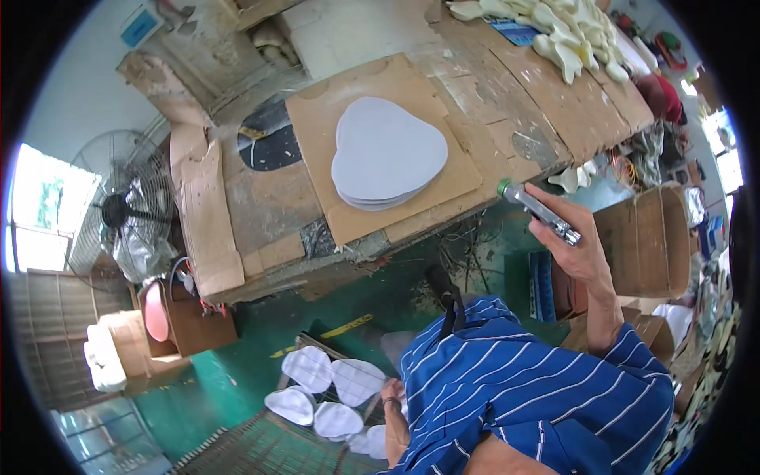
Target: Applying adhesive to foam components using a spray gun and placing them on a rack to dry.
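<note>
Above a cardboard-covered workbench (pixel 443 103), right hand (pixel 574 245) grips a spray gun (pixel 538 210); green floor (pixel 237 380) below.

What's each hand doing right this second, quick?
Left hand: down by the pale grey cut pieces on the woven rack; grip cannot be told.
Right hand: closed around a metal spray gun.

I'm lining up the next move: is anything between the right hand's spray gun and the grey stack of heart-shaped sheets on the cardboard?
Nothing visible. The right hand holds the spray gun just off the bench edge, nozzle toward the grey stack on the cardboard sheet; only bare cardboard lies between. The left hand is down by the white pieces.
</note>
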The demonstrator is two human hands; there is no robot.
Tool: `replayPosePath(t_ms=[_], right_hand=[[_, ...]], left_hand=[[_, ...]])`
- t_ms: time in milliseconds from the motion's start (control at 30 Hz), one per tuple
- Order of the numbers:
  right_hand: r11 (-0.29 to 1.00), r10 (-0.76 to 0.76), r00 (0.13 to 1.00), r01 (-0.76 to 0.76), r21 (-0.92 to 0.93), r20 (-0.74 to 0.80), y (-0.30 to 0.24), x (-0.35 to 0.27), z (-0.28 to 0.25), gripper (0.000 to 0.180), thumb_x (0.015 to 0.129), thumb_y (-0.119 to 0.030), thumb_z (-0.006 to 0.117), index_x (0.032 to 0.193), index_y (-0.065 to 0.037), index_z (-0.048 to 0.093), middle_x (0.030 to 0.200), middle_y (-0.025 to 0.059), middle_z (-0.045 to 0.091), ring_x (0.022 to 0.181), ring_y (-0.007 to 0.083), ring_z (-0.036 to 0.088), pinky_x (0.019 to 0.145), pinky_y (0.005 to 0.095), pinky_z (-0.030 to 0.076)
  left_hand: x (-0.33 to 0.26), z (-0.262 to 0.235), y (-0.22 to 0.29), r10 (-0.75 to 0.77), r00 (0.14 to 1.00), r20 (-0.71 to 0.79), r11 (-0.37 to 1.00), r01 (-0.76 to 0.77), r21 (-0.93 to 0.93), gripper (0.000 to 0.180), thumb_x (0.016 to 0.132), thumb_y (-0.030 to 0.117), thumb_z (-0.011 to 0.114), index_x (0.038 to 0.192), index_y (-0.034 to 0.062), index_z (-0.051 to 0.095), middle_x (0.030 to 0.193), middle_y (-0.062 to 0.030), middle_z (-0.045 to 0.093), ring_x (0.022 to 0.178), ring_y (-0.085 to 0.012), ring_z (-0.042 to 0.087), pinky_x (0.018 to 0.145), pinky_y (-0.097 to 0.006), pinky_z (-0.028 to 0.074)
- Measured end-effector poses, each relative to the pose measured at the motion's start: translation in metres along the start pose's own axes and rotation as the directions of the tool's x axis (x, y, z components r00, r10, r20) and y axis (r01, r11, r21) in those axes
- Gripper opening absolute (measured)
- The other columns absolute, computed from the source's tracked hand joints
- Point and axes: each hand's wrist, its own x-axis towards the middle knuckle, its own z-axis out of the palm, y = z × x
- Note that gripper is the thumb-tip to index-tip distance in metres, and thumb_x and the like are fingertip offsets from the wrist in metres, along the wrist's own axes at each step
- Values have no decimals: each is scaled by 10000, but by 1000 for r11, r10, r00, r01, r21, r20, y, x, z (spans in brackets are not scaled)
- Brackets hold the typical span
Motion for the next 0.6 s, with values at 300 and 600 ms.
replayPosePath(t_ms=[300,600], right_hand=[[998,-60,989,59,15,135,35,13,-31,583,817,32,753,1378,-33,611,1070,188,713,924,358,697,808,380,539],[991,-61,998,65,116,-33,45,25,-27,586,836,35,736,1402,-37,600,998,169,692,828,300,670,745,337,512]], left_hand=[[28,6,130,156,902,402,97,-419,903,289,920,198,695,1120,-10,707,988,-85,731,858,-204,687,708,-374,542],[104,181,522,928,349,128,169,-703,691,629,928,191,711,1496,88,465,1519,-236,431,1385,-448,420,1137,-529,374]])
